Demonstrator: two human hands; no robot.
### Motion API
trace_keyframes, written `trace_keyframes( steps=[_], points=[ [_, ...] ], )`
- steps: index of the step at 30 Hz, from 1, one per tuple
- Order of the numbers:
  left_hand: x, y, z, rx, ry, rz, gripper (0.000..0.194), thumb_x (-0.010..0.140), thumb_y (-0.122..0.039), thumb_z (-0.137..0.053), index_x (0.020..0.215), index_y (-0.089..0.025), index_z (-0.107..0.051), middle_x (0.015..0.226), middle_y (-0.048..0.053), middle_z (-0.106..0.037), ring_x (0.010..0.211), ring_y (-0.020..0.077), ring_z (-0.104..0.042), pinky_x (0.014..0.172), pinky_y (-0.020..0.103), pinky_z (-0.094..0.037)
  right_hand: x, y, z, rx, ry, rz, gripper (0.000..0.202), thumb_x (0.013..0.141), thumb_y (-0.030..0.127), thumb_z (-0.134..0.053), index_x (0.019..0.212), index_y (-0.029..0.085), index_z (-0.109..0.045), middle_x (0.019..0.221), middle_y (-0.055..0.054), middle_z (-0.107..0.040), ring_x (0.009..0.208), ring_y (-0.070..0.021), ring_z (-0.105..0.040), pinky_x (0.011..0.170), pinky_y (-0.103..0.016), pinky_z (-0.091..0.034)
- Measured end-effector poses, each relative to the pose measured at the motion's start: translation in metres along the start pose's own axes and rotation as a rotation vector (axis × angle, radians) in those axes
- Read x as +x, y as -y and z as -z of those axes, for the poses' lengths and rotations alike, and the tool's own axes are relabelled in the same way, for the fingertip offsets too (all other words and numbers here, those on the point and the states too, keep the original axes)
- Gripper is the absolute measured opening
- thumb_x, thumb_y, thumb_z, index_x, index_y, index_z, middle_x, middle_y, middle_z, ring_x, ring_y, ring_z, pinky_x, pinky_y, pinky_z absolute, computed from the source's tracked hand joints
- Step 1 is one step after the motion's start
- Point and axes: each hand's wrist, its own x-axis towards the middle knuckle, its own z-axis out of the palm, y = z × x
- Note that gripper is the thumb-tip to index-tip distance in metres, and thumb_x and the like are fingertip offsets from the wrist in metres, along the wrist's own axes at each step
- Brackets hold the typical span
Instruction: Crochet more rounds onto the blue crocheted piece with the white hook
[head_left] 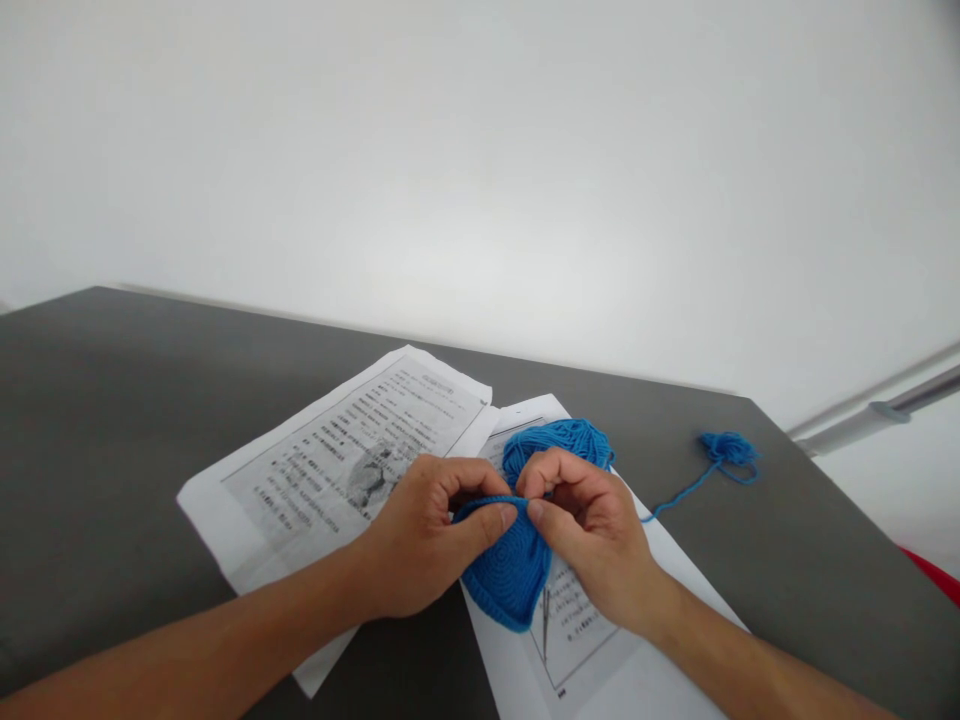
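Note:
A blue crochet piece (508,575), worked in rounds with a thick rim, hangs between my two hands above the printed sheets. My left hand (431,530) pinches its upper edge between thumb and fingers. Close beside it, my right hand (589,530) pinches the same edge at the upper right corner. Just behind my right hand lies a skein of blue yarn (562,440), partly covered by the fingers. A thin metal tool (546,625), perhaps a crochet hook or needle, shows below the piece against the right sheet; I cannot tell which.
Two printed paper sheets lie on the dark grey table (150,420): a left sheet (315,480) with a picture, and a right sheet (637,670) under my hands. A small blue yarn tangle (729,448) sits at the right, its strand running toward the skein. A white wall (450,180) stands behind.

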Motion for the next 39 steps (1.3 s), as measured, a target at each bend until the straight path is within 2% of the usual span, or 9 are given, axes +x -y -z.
trace_keyframes(
  steps=[10, 23, 31, 39],
  points=[
    [-0.002, 0.001, -0.001, -0.159, 0.027, 0.057, 0.023, 0.09, -0.029, -0.066, 0.074, -0.013, -0.067, 0.063, -0.003, -0.052, 0.06, 0.0088, -0.043, 0.053, 0.019, -0.034, 0.0, 0.009, 0.0, -0.019, -0.017, 0.005, 0.011, 0.075, 0.025, -0.068, 0.07, 0.022, -0.059, 0.06, 0.003, -0.05, 0.055, -0.0119, -0.044, 0.048, -0.025, -0.034],
    [-0.001, -0.001, -0.001, -0.242, 0.059, 0.093, 0.02, 0.089, -0.028, -0.068, 0.077, -0.011, -0.069, 0.063, -0.003, -0.054, 0.059, 0.0081, -0.045, 0.052, 0.018, -0.036, -0.001, 0.015, 0.0, -0.016, -0.019, -0.014, 0.011, 0.072, 0.023, -0.07, 0.068, 0.022, -0.06, 0.059, 0.003, -0.051, 0.054, -0.0113, -0.043, 0.048, -0.025, -0.034],
    [0.0, -0.003, -0.001, -0.218, 0.059, 0.075, 0.017, 0.088, -0.023, -0.067, 0.076, -0.011, -0.07, 0.063, -0.004, -0.055, 0.059, 0.0071, -0.046, 0.051, 0.016, -0.036, -0.002, 0.016, 0.001, -0.032, -0.021, -0.001, 0.009, 0.073, 0.022, -0.068, 0.067, 0.021, -0.061, 0.061, 0.002, -0.053, 0.056, -0.0117, -0.045, 0.049, -0.026, -0.035],
    [-0.002, -0.005, 0.0, -0.085, 0.041, -0.006, 0.017, 0.088, -0.019, -0.065, 0.075, -0.012, -0.071, 0.061, -0.005, -0.055, 0.057, 0.0057, -0.045, 0.05, 0.015, -0.036, -0.001, 0.017, 0.002, -0.05, -0.006, 0.011, 0.008, 0.072, 0.021, -0.067, 0.067, 0.022, -0.06, 0.06, 0.002, -0.053, 0.057, -0.0122, -0.047, 0.049, -0.026, -0.036]
  ],
)
